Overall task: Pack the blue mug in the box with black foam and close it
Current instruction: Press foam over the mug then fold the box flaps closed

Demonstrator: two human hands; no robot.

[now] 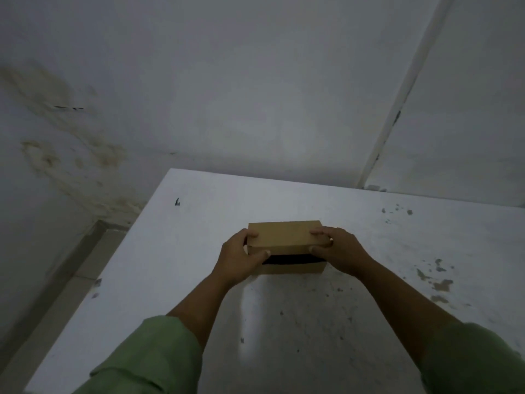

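A small brown cardboard box [295, 267] stands on the white table [284, 322], a little past its middle. Its brown lid [284, 234] sits over the box, slightly raised at the near side. A dark strip of black foam [287, 259] shows in the gap under the lid. My left hand [237, 260] grips the lid's left end, thumb on the near edge and fingers on top. My right hand [339, 248] grips the right end the same way. The blue mug is not visible.
The table's left edge runs diagonally from the far left corner toward me, with the floor below it. A stained white wall rises behind the table. Chipped patches [437, 282] mark the tabletop at the right.
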